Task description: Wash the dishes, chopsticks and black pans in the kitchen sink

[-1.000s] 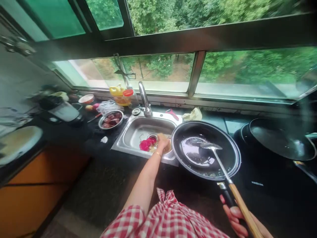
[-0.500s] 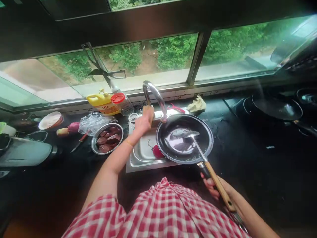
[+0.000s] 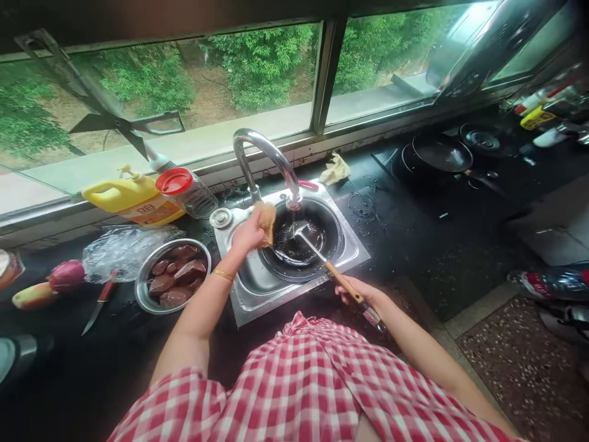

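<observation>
A dark frying pan [image 3: 276, 265] sits low in the metal sink [image 3: 248, 301], with water running into it from the curved faucet [image 3: 264, 138]. A spatula [image 3: 317, 250] with a wooden handle rests in the pan, its blade under the stream. My right hand [image 3: 356, 291] is closed around the pan's handle, most of which is hidden, and the spatula's handle lies along it. Over the pan's left side, my left hand [image 3: 248, 234] grips a tan scrubbing pad [image 3: 267, 224], below and beside the faucet's base.
Left of the sink stand a metal bowl of dark red meat pieces [image 3: 177, 276], a knife [image 3: 99, 304], a plastic bag [image 3: 124, 248], a yellow jug [image 3: 133, 196] and a red-lidded jar [image 3: 186, 190]. A crumpled cloth [image 3: 335, 169] lies behind; another pan [image 3: 442, 153] is farther right.
The pan and spatula have gone down into the sink under the faucet, and water now flows. My left hand has moved slightly down from the faucet base. The view has swung right.
</observation>
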A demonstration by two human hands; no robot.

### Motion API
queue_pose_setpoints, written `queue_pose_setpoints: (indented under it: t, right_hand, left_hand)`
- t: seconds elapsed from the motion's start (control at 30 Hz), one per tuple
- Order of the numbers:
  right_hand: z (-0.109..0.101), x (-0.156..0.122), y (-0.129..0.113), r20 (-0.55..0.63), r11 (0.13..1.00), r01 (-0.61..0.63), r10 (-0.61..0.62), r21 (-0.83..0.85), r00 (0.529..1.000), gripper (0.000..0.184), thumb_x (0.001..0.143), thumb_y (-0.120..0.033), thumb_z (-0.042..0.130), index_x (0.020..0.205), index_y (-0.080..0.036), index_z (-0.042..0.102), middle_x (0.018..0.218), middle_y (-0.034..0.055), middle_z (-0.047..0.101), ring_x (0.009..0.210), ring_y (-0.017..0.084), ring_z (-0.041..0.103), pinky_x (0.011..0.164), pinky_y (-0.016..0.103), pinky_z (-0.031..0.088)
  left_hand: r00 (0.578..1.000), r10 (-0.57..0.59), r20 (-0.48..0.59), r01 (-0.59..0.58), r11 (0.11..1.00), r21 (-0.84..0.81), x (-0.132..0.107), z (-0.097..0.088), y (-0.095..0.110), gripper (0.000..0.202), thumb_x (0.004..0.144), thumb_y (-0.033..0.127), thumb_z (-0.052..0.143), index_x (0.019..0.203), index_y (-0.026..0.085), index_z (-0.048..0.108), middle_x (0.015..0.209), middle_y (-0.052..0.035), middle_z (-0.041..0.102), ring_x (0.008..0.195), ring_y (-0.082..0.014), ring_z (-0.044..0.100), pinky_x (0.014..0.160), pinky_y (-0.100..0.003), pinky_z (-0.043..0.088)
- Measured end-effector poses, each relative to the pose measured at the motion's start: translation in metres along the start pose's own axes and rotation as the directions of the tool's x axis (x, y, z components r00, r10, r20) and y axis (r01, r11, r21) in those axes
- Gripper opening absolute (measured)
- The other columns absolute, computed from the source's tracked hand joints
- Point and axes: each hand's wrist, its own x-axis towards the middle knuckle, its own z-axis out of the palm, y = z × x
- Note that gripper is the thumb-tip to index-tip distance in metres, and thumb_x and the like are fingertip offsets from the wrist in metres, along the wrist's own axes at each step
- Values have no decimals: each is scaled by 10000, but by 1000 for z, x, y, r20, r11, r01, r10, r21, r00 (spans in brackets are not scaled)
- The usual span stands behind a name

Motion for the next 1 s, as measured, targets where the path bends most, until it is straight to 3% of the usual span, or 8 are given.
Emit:
queue_pose_setpoints:
  t: [0.1, 0.23, 0.33, 0.43, 0.53, 0.73, 0.83, 1.0]
  right_hand:
    - [-9, -14, -21, -212, 955, 54, -119, -291, 970, 629, 702, -194, 645, 1304, -194, 463, 942, 25, 646, 717, 113, 621, 614, 226, 491]
    - [-1, -27, -55, -305, 800, -10, -218, -599, 927, 400, 894, -316, 422, 1228, -157, 576, 1028, 83, 674, 915, 182, 630, 757, 282, 490]
    - [24, -16, -77, -342, 503, -189, -230, -843, 911, 445, 841, -488, 513, 1105, -152, 638, 1016, 111, 686, 950, 262, 633, 788, 335, 470]
    - [45, 0, -91, -395, 280, -333, -202, -900, 896, 390, 799, -439, 569, 1043, -145, 643, 1013, 142, 688, 952, 286, 640, 765, 330, 456]
    - [45, 2, -95, -400, 256, -343, -215, -904, 891, 345, 838, -417, 509, 1000, -143, 644, 1025, 153, 686, 957, 283, 643, 738, 316, 452]
    - [31, -14, -85, -438, 305, -358, -252, -882, 863, 707, 818, -719, 400, 1177, -136, 574, 1138, 175, 650, 1028, 308, 623, 795, 360, 467]
    - [40, -12, -84, -366, 176, -329, -262, -928, 893, 585, 867, -630, 426, 1063, -123, 644, 1085, 192, 662, 1009, 316, 629, 806, 386, 468]
    - [61, -7, -83, -375, 106, -362, -367, -926, 851, 433, 938, -465, 407, 948, -135, 687, 993, 196, 687, 957, 318, 649, 781, 402, 477]
  left_hand:
    - [989, 93, 116, -90, 995, -35, -8, 32, 24, 673, 836, 201, 433, 1478, 339, 288, 1204, -63, 599, 1063, -251, 606, 861, -339, 489]
    - [980, 100, 171, -87, 993, -84, -11, 66, 47, 668, 841, 190, 398, 1479, 355, 291, 1248, -69, 574, 1080, -244, 601, 874, -330, 477]
    - [978, 84, 189, -65, 993, -103, -13, 80, 58, 656, 845, 202, 402, 1476, 351, 302, 1246, -76, 574, 1081, -249, 600, 882, -331, 471]
    - [981, 89, 175, -66, 989, -130, -14, 82, 63, 642, 847, 205, 394, 1465, 364, 323, 1266, -73, 567, 1101, -262, 590, 889, -347, 467]
    - [990, 65, 129, -42, 984, -175, -14, 74, 57, 645, 853, 217, 392, 1471, 377, 303, 1261, -63, 569, 1101, -256, 589, 901, -343, 462]
    - [991, -30, 128, 54, 980, -190, -14, 67, 43, 668, 855, 247, 419, 1492, 359, 252, 1249, -87, 575, 1065, -259, 610, 886, -357, 474]
    - [981, 1, 193, 37, 981, -191, -14, 80, 50, 676, 834, 240, 458, 1482, 339, 294, 1256, -107, 579, 1055, -269, 619, 879, -371, 484]
    - [980, 51, 194, -7, 975, -224, -12, 93, 63, 611, 855, 244, 440, 1459, 297, 362, 1297, -123, 574, 1121, -280, 595, 909, -379, 479]
